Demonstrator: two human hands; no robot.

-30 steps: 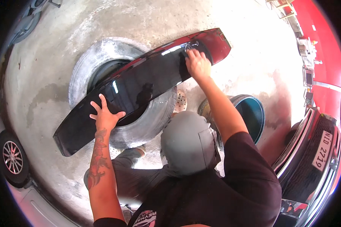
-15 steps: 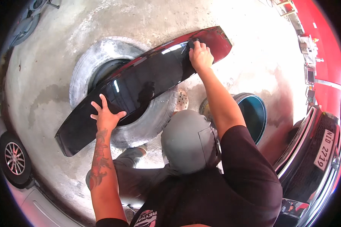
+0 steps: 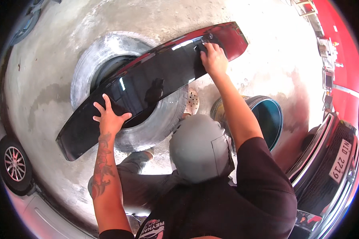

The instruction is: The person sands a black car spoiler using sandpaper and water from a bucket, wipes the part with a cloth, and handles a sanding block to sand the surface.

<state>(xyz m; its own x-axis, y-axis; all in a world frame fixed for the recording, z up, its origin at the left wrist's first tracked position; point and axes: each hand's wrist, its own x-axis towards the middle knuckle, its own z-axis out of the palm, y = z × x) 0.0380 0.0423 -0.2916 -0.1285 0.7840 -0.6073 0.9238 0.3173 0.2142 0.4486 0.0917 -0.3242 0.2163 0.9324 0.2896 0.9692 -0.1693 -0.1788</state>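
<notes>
A long glossy black panel (image 3: 135,91), shaped like a car spoiler or trim piece, lies slantwise across a tyre (image 3: 80,71). Its far right end reflects red. My left hand (image 3: 110,119) rests on the near edge of its left half, open with fingers and thumb spread. Toward the right end, my right hand (image 3: 214,59) presses on the panel's top with its fingers bent and close together. Whatever those fingers may hold is hidden; a dark patch by the fingertips could be a reflection.
A dark bucket with a blue inside (image 3: 265,119) stands right of my knee. A silver car's wheel (image 3: 15,163) is at the left, another car's front grille (image 3: 323,171) at the lower right. Items line the red wall (image 3: 347,67). Concrete floor (image 3: 179,20) surrounds the tyre.
My right hand has shifted slightly toward the panel's near edge. The panel's right end sits a little higher in the picture. My left hand stays spread on the panel.
</notes>
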